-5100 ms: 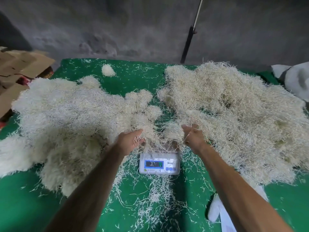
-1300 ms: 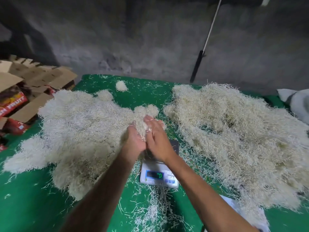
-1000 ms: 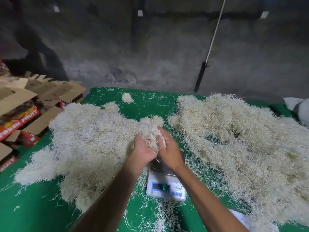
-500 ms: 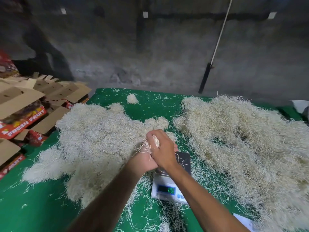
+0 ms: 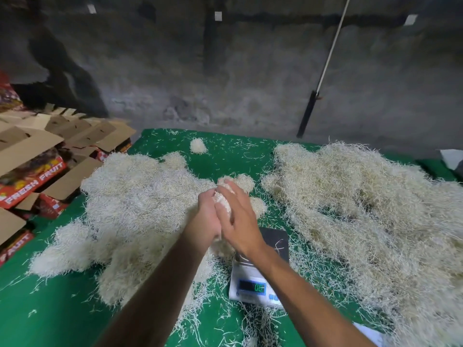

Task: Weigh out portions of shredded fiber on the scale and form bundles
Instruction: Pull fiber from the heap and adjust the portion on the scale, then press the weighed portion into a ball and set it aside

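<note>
Fiber from the weighed portion (image 5: 221,198) is pressed between the left hand (image 5: 206,216) and the right hand (image 5: 238,221), both curled round it just above and behind the digital scale (image 5: 260,276), so that the loose strands can be compacted into a bundle. The scale's dark platform is left bare apart from a few stray strands, which suggests the portion has been lifted off it. Green digits are lit on its display, but they cannot be read with certainty. Loose shredded fiber (image 5: 363,209) is heaped at the right of the green surface (image 5: 45,316), while paler, rounded bundles (image 5: 135,196) are massed at the left, presumably to keep stock and finished work apart. "FRESH FRUIT" is printed on red cardboard boxes (image 5: 30,181) stacked beside the surface.
</note>
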A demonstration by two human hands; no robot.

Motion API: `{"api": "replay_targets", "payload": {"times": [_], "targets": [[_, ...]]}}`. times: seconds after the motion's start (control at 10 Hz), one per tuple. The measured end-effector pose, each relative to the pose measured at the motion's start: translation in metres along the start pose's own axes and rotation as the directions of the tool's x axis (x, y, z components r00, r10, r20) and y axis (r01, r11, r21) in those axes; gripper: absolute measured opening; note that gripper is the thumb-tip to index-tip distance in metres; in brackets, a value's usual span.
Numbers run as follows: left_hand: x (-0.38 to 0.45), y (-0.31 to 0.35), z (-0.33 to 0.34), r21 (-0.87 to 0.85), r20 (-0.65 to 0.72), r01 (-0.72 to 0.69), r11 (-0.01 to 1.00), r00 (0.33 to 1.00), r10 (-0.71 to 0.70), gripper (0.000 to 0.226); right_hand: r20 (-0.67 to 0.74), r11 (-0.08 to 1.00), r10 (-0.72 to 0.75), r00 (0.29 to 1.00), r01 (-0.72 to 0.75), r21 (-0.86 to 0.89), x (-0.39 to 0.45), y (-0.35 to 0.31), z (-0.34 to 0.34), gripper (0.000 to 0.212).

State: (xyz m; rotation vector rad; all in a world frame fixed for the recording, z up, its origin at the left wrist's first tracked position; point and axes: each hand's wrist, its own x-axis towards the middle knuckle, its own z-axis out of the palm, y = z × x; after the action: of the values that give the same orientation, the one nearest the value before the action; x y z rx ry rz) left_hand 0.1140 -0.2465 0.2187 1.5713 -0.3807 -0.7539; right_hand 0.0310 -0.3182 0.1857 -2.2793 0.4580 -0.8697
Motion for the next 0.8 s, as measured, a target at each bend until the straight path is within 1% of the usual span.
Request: {"api": "replay_targets", "payload": {"times": [0.1,0.2,0.3,0.4,0.5,0.6,0.7,0.8], "targets": [[0.002,-0.029,0.011,-0.084,0.100,0.066,0.994,0.993,-0.058,0.026,-0.077,1.000,0.014,0.997,-0.013,0.001,0.005,-0.004,0.009,0.032],[0.011,-0.020,0.030,-0.231,0.405,0.237,0.944,0.905,-0.128,0.023,-0.007,0.979,0.202,0.979,-0.202,-0.004,0.037,-0.002,-0.024,0.046],[0.021,-0.002,0.048,-0.584,0.440,0.516,0.627,0.850,-0.289,0.064,-0.155,0.983,0.181,0.971,-0.176,0.042,0.086,-0.030,-0.060,0.052],[0.033,-0.007,0.054,-0.619,0.341,0.475,0.626,0.880,-0.331,0.072,-0.578,0.995,-0.100,0.810,0.072,-0.072,0.140,-0.069,-0.085,0.045],[0.038,-0.009,0.058,-0.618,0.345,0.497,0.609,0.867,-0.358,0.077,-0.676,0.967,-0.253,0.692,0.172,-0.186,0.159,-0.058,-0.088,0.031],[0.035,-0.018,0.056,-0.598,0.299,0.508,0.620,0.859,-0.415,0.077,-0.137,0.928,0.132,0.982,-0.171,-0.331,0.129,-0.001,-0.058,0.048],[0.033,-0.030,0.050,-0.592,0.259,0.517,0.618,0.848,-0.462,0.075,0.251,0.802,0.542,0.802,-0.404,-0.439,0.074,0.055,-0.037,0.059],[0.034,-0.040,0.053,-0.602,0.259,0.516,0.609,0.848,-0.462,0.074,0.191,0.817,0.516,0.835,-0.414,-0.401,0.045,0.079,-0.035,0.050]]}}
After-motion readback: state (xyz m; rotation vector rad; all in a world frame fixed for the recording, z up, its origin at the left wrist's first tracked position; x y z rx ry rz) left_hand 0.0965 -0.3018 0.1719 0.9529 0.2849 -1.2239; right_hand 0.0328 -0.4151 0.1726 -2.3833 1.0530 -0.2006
